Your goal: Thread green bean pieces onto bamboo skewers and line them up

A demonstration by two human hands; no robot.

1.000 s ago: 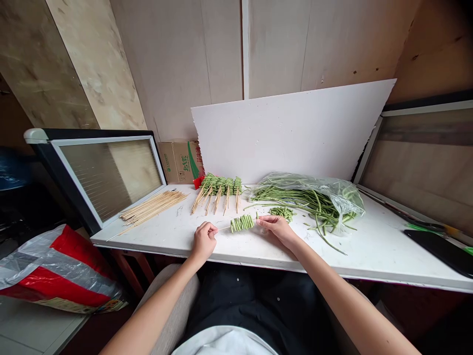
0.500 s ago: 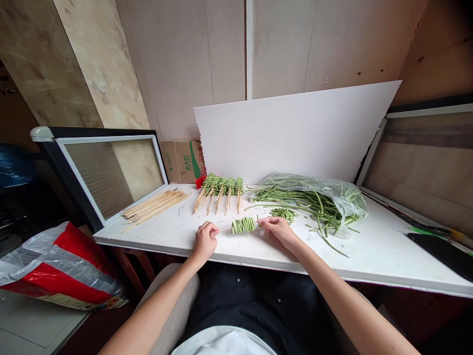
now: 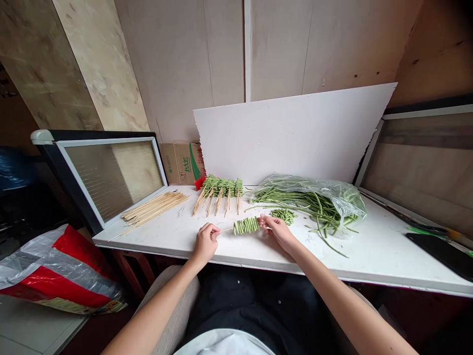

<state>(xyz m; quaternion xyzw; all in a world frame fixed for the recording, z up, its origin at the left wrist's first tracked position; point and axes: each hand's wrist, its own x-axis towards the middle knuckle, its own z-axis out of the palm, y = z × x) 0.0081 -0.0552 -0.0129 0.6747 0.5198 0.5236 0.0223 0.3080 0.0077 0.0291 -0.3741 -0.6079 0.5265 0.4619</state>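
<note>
Between the thumb and fingers of my left hand (image 3: pixel 206 241) is the bare end of a thin bamboo skewer (image 3: pixel 226 230), held level just above the table. A row of short green bean pieces (image 3: pixel 246 226) is threaded across the skewer's right part. My right hand (image 3: pixel 276 230) pinches at the right end of this row, on the last bean piece; its fingertips partly hide the skewer's tip. Just behind that hand lies a small pile of cut bean pieces (image 3: pixel 284 216). Finished-looking bean skewers (image 3: pixel 224 187) are stacked farther back, sticks pointing toward me.
Loose bamboo skewers (image 3: pixel 155 209) lie at the left of the white table (image 3: pixel 236 256). Long green beans (image 3: pixel 303 197) spill from a clear plastic bag (image 3: pixel 349 199) at right. A black phone-like slab (image 3: pixel 439 254) rests at the right edge. A white board (image 3: pixel 291 138) stands behind.
The bean piece at my right fingertips has moved left along the skewer and now sits against the row. My right hand has stayed near the row's end; my left hand keeps its hold.
</note>
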